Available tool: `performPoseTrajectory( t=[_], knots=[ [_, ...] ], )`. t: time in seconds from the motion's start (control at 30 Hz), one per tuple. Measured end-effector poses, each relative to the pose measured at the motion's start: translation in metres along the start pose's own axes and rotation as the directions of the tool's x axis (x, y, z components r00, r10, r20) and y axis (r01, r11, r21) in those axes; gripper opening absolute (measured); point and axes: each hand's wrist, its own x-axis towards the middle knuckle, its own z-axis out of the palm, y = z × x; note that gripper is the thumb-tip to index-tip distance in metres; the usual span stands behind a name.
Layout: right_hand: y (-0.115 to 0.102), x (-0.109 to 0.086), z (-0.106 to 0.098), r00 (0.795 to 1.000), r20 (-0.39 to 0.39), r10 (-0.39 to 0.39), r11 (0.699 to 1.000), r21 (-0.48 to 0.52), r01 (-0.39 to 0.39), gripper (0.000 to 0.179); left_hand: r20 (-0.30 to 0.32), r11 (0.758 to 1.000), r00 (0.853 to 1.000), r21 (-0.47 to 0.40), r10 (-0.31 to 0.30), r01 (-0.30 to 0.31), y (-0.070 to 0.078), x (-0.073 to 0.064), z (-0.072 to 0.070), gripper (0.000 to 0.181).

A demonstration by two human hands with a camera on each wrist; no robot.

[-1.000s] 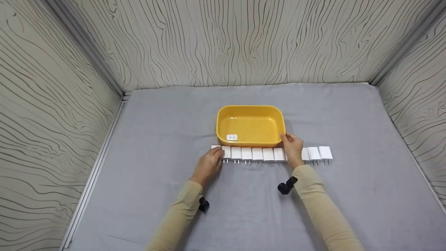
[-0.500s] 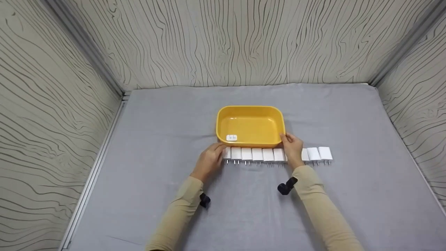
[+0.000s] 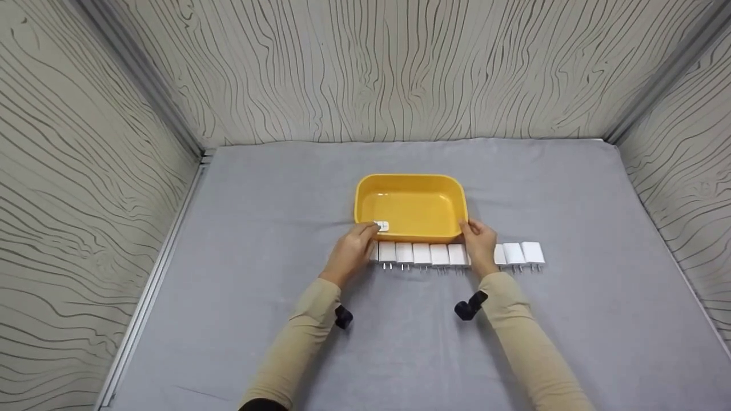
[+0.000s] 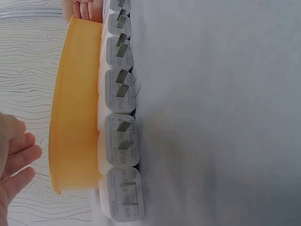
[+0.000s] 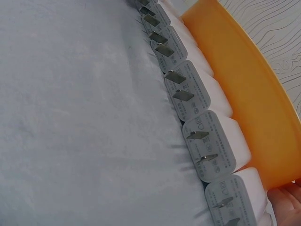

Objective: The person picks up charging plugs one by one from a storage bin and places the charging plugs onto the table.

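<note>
My left hand (image 3: 351, 251) reaches over the front left corner of a yellow tray (image 3: 457, 200). Its fingertips lie beside a white plug-in charger (image 3: 384, 226) standing in that corner. The left wrist view shows these fingers (image 4: 23, 157) loosely bent, with no charger visible between them. My right hand (image 3: 481, 245) pinches the tray's right front rim between thumb and fingers. Along the tray's near wall runs a tight row of white chargers (image 3: 422, 253), their metal prongs pointing towards me. The right hand hides part of the row; the left hand covers its left end.
Grey cloth (image 3: 240, 257) covers the table under everything. Patterned wall panels (image 3: 365, 68) stand at the back and both sides, joined by grey metal posts. A black wrist camera (image 3: 470, 305) hangs at the right sleeve, and another (image 3: 343, 317) at the left.
My left hand has moved from the leftmost charger, up and right over the tray's corner. That charger no longer shows in the row. The right hand stays on the rim.
</note>
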Motion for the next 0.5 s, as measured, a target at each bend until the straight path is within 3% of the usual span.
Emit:
performPoseTrajectory(
  t=[0.13, 0.23, 0.37, 0.5],
  knots=[
    [0.0, 0.0, 0.0, 1.0, -0.007, -0.01, 1.0, -0.004, 0.01, 0.042, 0.026, 1.0, 0.999, 0.003, -0.024, 0.023, 0.0, 0.007, 0.004, 0.027],
    [0.0, 0.0, 0.001, 1.0, -0.001, -0.013, 1.0, 0.011, 0.013, 0.042, 0.084, 0.998, 0.994, 0.008, -0.07, 0.069, 0.001, 0.015, 0.005, 0.027],
    [-0.001, -0.001, 0.0, 1.0, 0.017, -0.016, 0.999, 0.031, 0.015, 0.044, 0.196, 0.987, 0.968, -0.011, -0.154, 0.16, 0.001, 0.024, 0.006, 0.029],
    [-0.001, -0.003, 0.0, 0.999, 0.033, -0.007, 1.0, 0.029, 0.006, 0.045, 0.265, 0.974, 0.941, -0.026, -0.211, 0.226, 0.0, 0.031, 0.009, 0.03]
  ],
)
